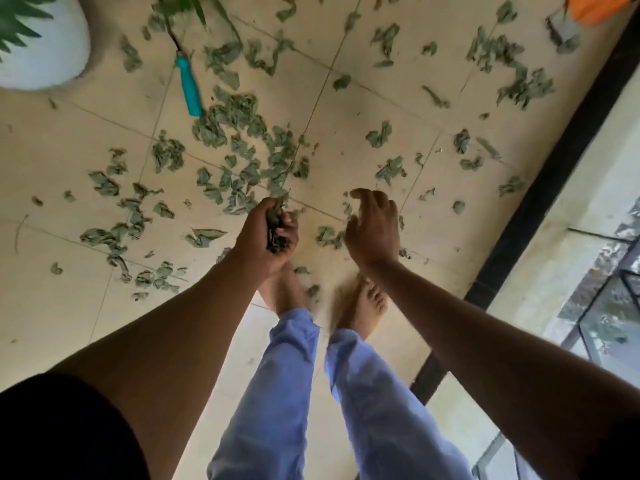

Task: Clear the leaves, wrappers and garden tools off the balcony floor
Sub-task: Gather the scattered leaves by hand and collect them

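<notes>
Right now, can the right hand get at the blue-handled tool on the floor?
Probably not yet: the right hand hovers near the feet, while the tool lies well beyond the left hand. Nothing blocks it.

A round white plant pot (pixel 41 53) holding green fronds sits on the beige tiled floor (pixel 398 109). Well away from the pot, a black railing base (pixel 540 202) borders those tiles.

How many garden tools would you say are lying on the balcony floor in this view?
1 for certain: a teal-handled tool lies on the tiles at upper left, near the white pot, its working end blurred. An orange object at the top right edge is cropped, so I cannot tell.
</notes>
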Demonstrator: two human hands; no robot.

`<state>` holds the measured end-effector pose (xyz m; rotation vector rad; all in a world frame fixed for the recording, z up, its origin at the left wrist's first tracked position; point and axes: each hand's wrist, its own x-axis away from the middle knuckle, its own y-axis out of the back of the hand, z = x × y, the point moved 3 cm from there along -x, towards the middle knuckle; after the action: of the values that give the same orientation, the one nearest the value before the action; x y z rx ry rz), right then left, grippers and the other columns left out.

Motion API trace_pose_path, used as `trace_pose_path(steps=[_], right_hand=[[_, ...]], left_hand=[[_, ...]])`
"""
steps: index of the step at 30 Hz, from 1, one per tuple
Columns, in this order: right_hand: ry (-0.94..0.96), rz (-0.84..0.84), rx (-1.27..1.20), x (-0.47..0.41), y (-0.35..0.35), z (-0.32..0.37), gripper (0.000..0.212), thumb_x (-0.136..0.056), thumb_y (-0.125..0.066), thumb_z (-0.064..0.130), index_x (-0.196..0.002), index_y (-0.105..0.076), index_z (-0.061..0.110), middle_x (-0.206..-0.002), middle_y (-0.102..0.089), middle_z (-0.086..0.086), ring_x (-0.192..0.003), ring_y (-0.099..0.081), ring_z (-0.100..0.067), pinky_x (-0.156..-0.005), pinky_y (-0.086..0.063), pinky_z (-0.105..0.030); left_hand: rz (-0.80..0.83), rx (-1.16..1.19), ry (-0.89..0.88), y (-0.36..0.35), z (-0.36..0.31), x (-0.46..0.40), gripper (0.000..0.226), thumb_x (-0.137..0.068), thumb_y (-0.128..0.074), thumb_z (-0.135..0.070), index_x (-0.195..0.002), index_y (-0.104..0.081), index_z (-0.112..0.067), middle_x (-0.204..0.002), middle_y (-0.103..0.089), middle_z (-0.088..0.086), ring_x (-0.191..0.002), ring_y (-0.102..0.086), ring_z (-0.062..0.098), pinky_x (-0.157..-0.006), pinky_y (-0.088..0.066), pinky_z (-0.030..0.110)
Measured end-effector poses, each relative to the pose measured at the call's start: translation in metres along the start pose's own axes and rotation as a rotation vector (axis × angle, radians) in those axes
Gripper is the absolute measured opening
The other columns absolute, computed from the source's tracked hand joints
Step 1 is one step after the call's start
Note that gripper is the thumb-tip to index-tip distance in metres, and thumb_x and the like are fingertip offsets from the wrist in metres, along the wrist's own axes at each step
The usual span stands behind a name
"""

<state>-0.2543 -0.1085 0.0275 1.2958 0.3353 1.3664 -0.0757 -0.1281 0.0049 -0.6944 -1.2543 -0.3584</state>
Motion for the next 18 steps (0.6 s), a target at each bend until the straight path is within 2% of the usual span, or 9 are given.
trace_pose_path(steps=[4,6,9,13,18], right_hand=[[-0.15,0.274,0.144,-0.009,-0.065,-0.078,0.053,-0.088,-0.069,0.016,-0.137,-0.046,0.019,-0.13,-0.053,-0.012,-0.119,-0.052,-0.033,-0.078,-0.041,-0.033],[-0.155,0.368,0.19,-0.008,-0.095,-0.1,0.066,-0.086,-0.077,0.032,-0.139,-0.04,0.02,-0.131,-0.048,-0.014,-0.118,-0.052,-0.035,-0.08,-0.048,-0.038],[-0.118,0.37,0.155,-0.007,-0.132,-0.108,0.086,-0.079,-0.083,0.042,-0.145,-0.033,0.021,-0.132,-0.041,-0.014,-0.113,-0.052,-0.036,-0.082,-0.051,-0.041],[0.095,0.282,0.148,-0.003,-0.161,-0.093,0.077,-0.08,-0.081,0.023,-0.143,-0.038,0.026,-0.133,-0.038,-0.014,-0.109,-0.052,-0.035,-0.07,-0.052,-0.036],[0.34,0.268,0.283,-0.009,-0.17,-0.077,0.066,-0.085,-0.061,-0.003,-0.142,-0.049,0.027,-0.134,-0.041,-0.017,-0.113,-0.051,-0.036,-0.06,-0.046,-0.034]], left_hand=[[0.063,0.019,0.008,0.038,0.009,-0.035,0.026,-0.093,-0.056,-0.015,-0.069,-0.061,-0.006,-0.068,-0.058,0.005,-0.054,-0.059,0.01,-0.037,-0.039,0.011],[0.074,0.002,0.029,0.058,0.015,-0.055,0.02,-0.083,-0.059,-0.011,-0.066,-0.065,-0.003,-0.07,-0.059,0.005,-0.057,-0.061,0.009,-0.038,-0.038,0.01],[0.031,-0.04,0.072,0.086,0.024,-0.082,0.026,-0.092,-0.054,-0.01,-0.069,-0.064,-0.004,-0.072,-0.059,0.005,-0.056,-0.061,0.008,-0.038,-0.037,0.01],[0.018,-0.102,0.134,0.108,0.035,-0.1,0.021,-0.096,-0.053,-0.012,-0.074,-0.054,-0.01,-0.071,-0.055,0.002,-0.054,-0.056,0.006,-0.038,-0.036,0.01],[0.006,-0.343,0.103,0.117,0.043,-0.104,0.028,-0.101,-0.054,-0.01,-0.074,-0.049,-0.018,-0.069,-0.052,-0.003,-0.053,-0.051,0.005,-0.037,-0.036,0.011]])
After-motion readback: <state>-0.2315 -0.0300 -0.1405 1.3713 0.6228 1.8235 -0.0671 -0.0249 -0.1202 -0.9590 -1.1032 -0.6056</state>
